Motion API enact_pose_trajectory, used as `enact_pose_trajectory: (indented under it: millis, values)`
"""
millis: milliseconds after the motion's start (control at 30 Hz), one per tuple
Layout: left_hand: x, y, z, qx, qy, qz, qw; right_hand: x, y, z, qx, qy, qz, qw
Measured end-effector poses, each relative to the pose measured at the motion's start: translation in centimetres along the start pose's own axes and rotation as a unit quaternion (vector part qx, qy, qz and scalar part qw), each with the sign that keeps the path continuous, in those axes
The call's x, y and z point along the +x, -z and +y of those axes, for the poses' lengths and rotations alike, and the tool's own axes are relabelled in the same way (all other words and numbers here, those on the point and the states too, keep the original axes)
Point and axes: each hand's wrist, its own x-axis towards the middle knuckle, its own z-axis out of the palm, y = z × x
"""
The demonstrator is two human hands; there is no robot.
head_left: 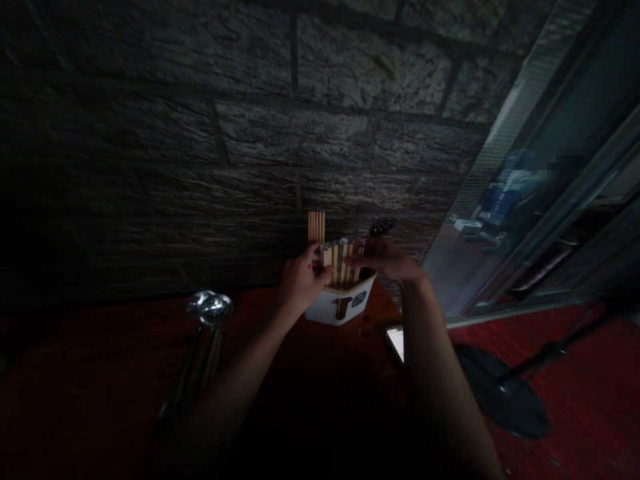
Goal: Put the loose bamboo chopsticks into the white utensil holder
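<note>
A white utensil holder with cut-outs in its front stands on the table against the wall. Upright wooden chopsticks fill it, and some at the back left rise higher than the others. My left hand grips the left side of the bunch, thumb in front and fingers behind. At the right side, the curled fingers of my right hand close on the chopsticks; its fingertips are dark and partly hidden. Just behind that hand shows the dark, perforated head of a slotted spoon.
Several metal spoons lie on the reddish-brown table to the left. A phone with a lit screen is beside my right forearm. A stone-block wall rises behind, with a glass door and a round black stand base at right.
</note>
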Motion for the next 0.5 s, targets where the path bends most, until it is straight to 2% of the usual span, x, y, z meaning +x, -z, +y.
enact_pose_trajectory:
  millis: [100,167,500]
  values:
    - [0.1,-0.1,-0.2,-0.012,-0.003,0.015,1.0,0.3,-0.5,0.4,0.11,0.004,-0.007,0.994]
    - [0.2,-0.1,-0.3,-0.013,-0.006,0.018,1.0,0.3,-0.8,0.6,0.143,0.009,0.003,0.99]
    - [-0.1,0.2,0.5,-0.023,0.014,-0.012,1.0,0.3,-1.2,0.5,0.134,0.016,0.008,0.991]
